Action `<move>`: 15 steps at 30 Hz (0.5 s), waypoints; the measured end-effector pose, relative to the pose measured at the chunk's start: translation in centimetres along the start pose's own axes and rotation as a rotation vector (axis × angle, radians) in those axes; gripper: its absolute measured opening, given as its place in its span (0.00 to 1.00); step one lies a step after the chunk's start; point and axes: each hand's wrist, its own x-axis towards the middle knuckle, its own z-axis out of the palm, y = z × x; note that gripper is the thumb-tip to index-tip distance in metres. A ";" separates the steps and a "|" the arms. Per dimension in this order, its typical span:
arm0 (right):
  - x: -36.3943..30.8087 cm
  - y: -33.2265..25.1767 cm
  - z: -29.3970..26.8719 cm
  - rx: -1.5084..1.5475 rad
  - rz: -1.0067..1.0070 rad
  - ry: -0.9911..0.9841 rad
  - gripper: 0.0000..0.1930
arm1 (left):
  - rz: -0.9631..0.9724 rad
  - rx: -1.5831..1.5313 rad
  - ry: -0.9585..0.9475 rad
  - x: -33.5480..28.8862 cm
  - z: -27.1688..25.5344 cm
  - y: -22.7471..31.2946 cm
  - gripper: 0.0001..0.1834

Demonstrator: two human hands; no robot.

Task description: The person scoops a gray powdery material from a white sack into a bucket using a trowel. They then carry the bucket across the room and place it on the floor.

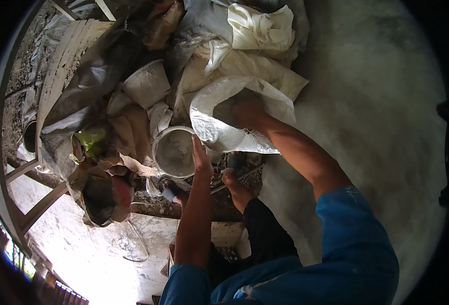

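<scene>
My left hand (202, 158) is at the right side of a round, dusty bucket (159, 163), gripping its rim. Grey powder lies inside the bucket. To its upper right, a white woven sack (206, 127) stands with its mouth wide and its edge rolled outward. My right hand (248, 108) reaches down into this sack, where dark grey powder shows. Shadow and the powder hide the fingers of that hand, so what it holds, if anything, does not show.
A second dusty bucket (147, 84) lies tilted among plastic sheeting and paper. Folded white sacks (262, 28) lie beyond the open sack. At lower left is a torn paper bag (98, 195). A grey wall or floor surface (372, 101) fills the right side. My feet are below the bucket.
</scene>
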 end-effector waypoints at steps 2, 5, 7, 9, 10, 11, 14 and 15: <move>0.7 -0.1 1.1 0.016 -0.150 -0.015 0.08 | -0.021 -0.008 0.021 1.2 0.5 0.5 0.39; -0.3 0.6 1.8 0.100 -0.282 -0.036 0.09 | 0.000 -0.073 -0.071 2.5 0.1 -0.1 0.37; -1.0 0.8 1.9 0.244 -0.273 -0.074 0.10 | -0.007 -0.057 -0.129 3.3 -0.3 -0.4 0.34; -1.6 0.3 2.1 0.509 -0.238 -0.158 0.10 | -0.008 -0.082 -0.123 3.7 -0.3 -0.8 0.31; -1.9 0.1 2.2 0.449 -0.209 -0.149 0.11 | 0.002 -0.112 -0.087 3.7 -0.2 -0.9 0.30; -2.1 0.0 2.2 0.421 -0.223 -0.133 0.11 | 0.021 -0.136 -0.077 3.8 -0.2 -0.7 0.28; -3.2 0.6 2.3 0.502 -0.290 -0.021 0.13 | 0.009 -0.108 -0.083 3.5 0.0 -0.4 0.29; -3.6 1.2 2.2 0.522 -0.283 -0.022 0.14 | 0.014 -0.125 -0.108 3.4 0.1 -0.4 0.29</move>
